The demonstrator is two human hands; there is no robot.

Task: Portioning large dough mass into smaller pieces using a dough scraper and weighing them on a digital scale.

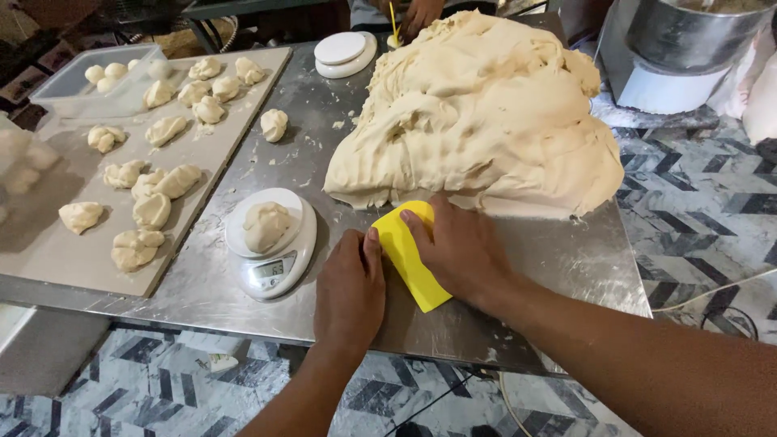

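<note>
On the steel counter the right hand holds a yellow scraper, fingers curled over its upper end where it meets the foot of the big dough mass. The left hand lies flat just beside the scraper, thumb touching its edge, with nothing in its grip. Judging by how things lie, the portioning is partly done: about twenty small dough pieces sit on the board at the left, a few more rest in a clear tub behind it, one stray piece lies on the bare steel, and one lump sits on the white scale near the left hand. Most of the dough seems uncut, the mass filling the far half of the counter. A second scale stands beyond it, where another person's hand shows. A metal mixer bowl sits off to the right.
</note>
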